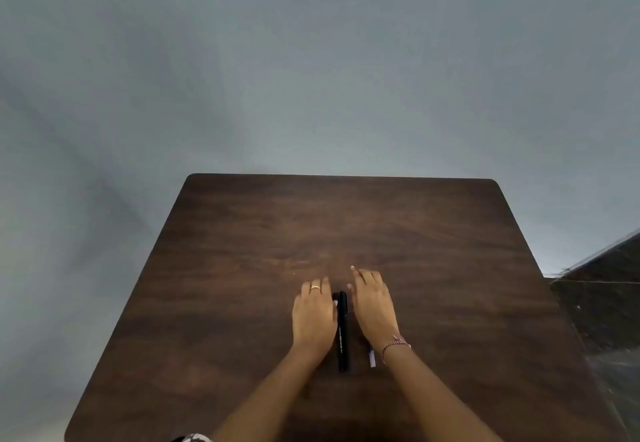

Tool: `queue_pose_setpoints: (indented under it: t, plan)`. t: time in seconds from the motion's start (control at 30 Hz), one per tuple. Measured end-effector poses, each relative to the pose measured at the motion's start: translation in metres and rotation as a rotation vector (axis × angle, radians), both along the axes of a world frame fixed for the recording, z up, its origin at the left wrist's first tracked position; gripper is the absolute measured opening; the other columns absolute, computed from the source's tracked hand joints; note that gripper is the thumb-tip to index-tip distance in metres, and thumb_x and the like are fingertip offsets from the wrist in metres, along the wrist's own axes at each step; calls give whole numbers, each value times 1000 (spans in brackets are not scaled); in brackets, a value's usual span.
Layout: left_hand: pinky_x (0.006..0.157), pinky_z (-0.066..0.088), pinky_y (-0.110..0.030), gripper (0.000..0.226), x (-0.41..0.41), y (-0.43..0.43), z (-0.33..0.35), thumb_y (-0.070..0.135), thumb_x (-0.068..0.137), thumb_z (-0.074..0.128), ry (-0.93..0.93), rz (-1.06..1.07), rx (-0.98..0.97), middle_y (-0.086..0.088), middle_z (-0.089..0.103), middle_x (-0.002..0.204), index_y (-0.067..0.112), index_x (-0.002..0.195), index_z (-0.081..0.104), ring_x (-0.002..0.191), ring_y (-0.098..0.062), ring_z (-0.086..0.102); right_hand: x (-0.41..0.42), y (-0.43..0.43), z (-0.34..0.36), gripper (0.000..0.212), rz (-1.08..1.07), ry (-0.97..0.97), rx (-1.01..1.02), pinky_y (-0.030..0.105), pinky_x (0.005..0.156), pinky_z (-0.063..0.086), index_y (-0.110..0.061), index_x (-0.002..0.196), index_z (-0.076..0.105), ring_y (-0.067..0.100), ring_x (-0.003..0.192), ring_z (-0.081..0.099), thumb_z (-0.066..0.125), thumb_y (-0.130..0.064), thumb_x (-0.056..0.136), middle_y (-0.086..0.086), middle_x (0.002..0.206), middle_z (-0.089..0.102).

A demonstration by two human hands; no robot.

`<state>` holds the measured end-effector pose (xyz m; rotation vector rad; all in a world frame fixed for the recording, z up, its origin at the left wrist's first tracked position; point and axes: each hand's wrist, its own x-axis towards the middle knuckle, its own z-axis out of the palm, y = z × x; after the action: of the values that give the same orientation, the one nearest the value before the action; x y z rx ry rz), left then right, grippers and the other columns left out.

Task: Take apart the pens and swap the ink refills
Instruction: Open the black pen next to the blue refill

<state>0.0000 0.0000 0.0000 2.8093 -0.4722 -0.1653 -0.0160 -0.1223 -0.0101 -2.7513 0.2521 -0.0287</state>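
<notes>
A black pen (pixel 343 332) lies lengthwise on the dark wooden table (pixel 242 268), between my two hands. My left hand (pixel 314 313), with a ring on one finger, lies flat on the table just left of the pen, its thumb beside the cap. My right hand (pixel 374 306) rests palm down just right of the pen. Under my right wrist a second pen (pixel 371 358) shows only its whitish-blue end; the rest is hidden. Neither hand grips anything.
The table's far edge (pixel 339 175) meets a plain grey wall (pixel 311 78). A dark surface (pixel 602 303) stands to the right, beyond the table's right edge. A bracelet sits on my right wrist.
</notes>
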Motion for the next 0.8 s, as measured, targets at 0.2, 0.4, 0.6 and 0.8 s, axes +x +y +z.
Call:
queue_pose_setpoints:
  t: [0.2, 0.4, 0.6, 0.8]
  plan:
    - [82, 51, -28, 16, -7, -2, -2, 25, 93, 50, 119, 68, -75, 2, 63, 103, 19, 103, 61, 97, -13, 57, 5, -6, -4, 22, -152, 102, 178, 28, 86, 49, -8, 109, 64, 19, 101, 59, 48, -18, 97, 5, 109, 61]
    - [71, 50, -25, 13, -9, -7, -9, 24, 91, 55, 139, 89, -47, 3, 66, 98, 21, 97, 66, 87, -13, 62, 12, -9, -13, 15, -255, 191, 321, 22, 79, 50, -9, 99, 72, 17, 90, 68, 63, -15, 88, 6, 97, 73]
    - [67, 46, -26, 19, -9, -10, -14, 17, 93, 48, 132, 68, 15, 2, 67, 97, 20, 96, 66, 85, -15, 62, 23, -8, -16, 17, -260, 242, 358, 32, 83, 54, -5, 89, 74, 23, 89, 68, 69, -20, 83, 9, 90, 74]
    - [73, 47, -32, 24, -6, -16, -18, 18, 95, 43, 138, 19, 59, -2, 66, 103, 18, 102, 65, 93, -21, 61, 29, -3, -19, 19, -271, 271, 376, 31, 80, 54, -3, 91, 73, 24, 89, 68, 71, -20, 83, 10, 91, 73]
